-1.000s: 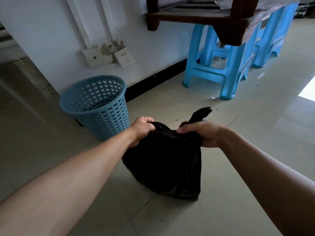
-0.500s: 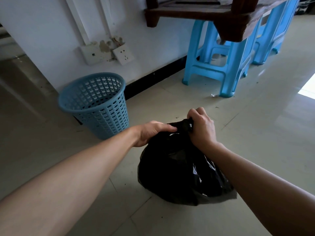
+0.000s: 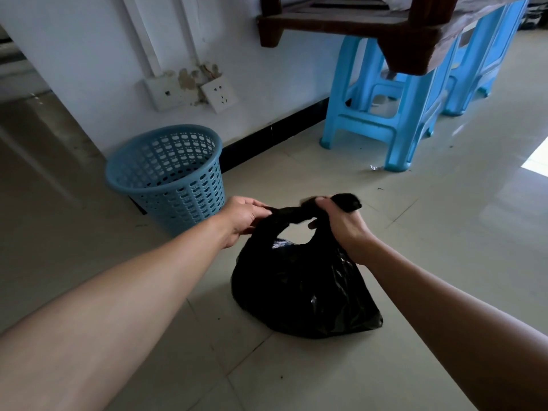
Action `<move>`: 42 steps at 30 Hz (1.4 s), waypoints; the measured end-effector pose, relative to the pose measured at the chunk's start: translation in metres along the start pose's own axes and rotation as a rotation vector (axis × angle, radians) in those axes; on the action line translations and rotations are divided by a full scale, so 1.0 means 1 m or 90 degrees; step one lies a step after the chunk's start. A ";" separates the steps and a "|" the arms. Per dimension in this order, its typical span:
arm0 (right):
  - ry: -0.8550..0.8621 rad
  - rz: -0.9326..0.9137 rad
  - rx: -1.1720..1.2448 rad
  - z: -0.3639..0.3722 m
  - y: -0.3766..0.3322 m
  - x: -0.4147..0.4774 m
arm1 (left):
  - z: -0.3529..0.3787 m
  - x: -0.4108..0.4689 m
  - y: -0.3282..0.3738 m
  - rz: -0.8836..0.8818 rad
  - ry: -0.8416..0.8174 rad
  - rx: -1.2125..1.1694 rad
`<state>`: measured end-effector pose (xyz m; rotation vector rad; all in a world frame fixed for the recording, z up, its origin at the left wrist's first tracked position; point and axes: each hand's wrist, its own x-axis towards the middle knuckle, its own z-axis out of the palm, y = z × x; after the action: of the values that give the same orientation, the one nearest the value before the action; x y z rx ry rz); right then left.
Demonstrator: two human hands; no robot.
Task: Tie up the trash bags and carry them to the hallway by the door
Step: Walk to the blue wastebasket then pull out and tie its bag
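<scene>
On floor tiles [image 3: 444, 262], unlabelled black trash bag [image 3: 302, 292]

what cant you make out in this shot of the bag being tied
- Contents of the black trash bag, head view: opaque plastic hides them; only a small glimpse shows through the loop.
- Whether a knot is finished: the left hand and right hand cover the twisted ends.
- Inside bottom of the blue basket: its own wall blocks it.
- The wooden table: cut off by the top edge.
- The hallway door: out of frame.
</scene>
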<state>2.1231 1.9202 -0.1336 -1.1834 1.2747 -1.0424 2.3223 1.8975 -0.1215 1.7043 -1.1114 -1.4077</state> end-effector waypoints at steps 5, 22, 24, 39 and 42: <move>0.204 0.122 0.093 -0.008 0.008 0.009 | -0.018 0.015 0.001 0.023 0.149 -0.055; 0.242 0.277 0.705 -0.011 -0.009 0.015 | -0.005 0.001 0.027 0.078 0.158 -0.095; 0.245 0.294 0.708 -0.013 -0.005 0.017 | -0.002 -0.001 0.013 0.219 0.149 0.341; 0.381 0.322 0.414 -0.053 0.020 0.025 | -0.028 -0.007 -0.023 0.233 0.056 0.791; 0.262 0.285 0.206 -0.053 0.015 0.019 | -0.030 -0.005 -0.025 0.108 -0.001 0.678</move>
<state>2.0703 1.9003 -0.1482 -0.4168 1.5252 -1.1274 2.3562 1.9119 -0.1352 2.1751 -2.1752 -0.6930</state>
